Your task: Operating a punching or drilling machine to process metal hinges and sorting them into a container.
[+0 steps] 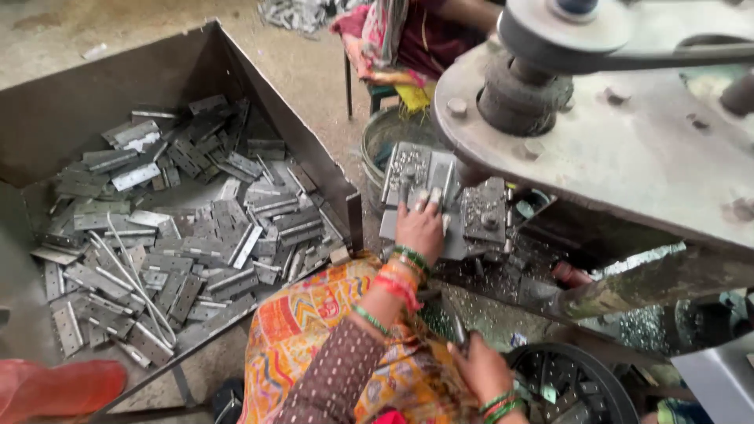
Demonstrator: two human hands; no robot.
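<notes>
- Nearest, at the bottom of the view, the right hand (481, 371) is closed around a thin dark metal handle (458, 328) that rises just above the fingers; green bangles circle the wrist.
- Just right of that hand sits a round black wheel with holes (585, 385).
- Left of both hands, bright orange patterned cloth (314, 330) covers the person's lap.
- Farther up, the left hand (421, 228) lies palm down with fingers spread flat on a grey metal block (440, 196) under the machine; it grips nothing, and whether a part lies under the fingers cannot be told. Red, orange and green bangles sit on this wrist.
- Well left of the left hand, a large open metal bin (259, 78) holds a loose heap of grey metal hinges (173, 235).
- Above and right of the left hand, a heavy rusty machine plate (628, 149) carries a pulley and belt (565, 31).
- Farthest off, beyond the left hand, another person in red and patterned cloth (400, 35) sits on a stool.
</notes>
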